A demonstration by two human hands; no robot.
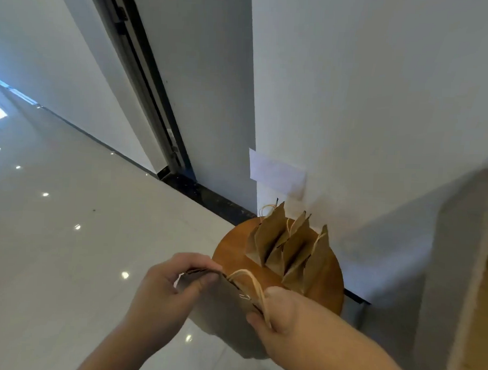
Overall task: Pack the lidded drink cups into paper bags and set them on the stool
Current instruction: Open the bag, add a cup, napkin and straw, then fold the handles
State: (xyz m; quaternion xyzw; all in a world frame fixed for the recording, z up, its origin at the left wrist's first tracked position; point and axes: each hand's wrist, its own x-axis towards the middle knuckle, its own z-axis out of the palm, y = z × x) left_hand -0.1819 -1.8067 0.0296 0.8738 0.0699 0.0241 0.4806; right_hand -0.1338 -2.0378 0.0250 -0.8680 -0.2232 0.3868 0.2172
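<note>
Nearest, the left hand [174, 282] pinches the left end of a brown paper bag [221, 298] at its top edge, fingers [197, 261] closed on the paper. The right hand [279, 312] grips the right end with its fingers curled, and the string handle [250, 278] loops up beside them. The bag hangs in the air, just at the near side of the round stool [230, 257].

No cup shows, so I cannot tell if one is inside. If one is, tipping the bag could spill the drink. Pulling the hands apart too hard could rip the thin paper.

Farther on, three bags [284, 248] stand close together on the far part of the stool, by the wall [380, 107]. A fast set-down could knock them over — or this bag could slip off the near edge onto the shiny floor [67, 233].
</note>
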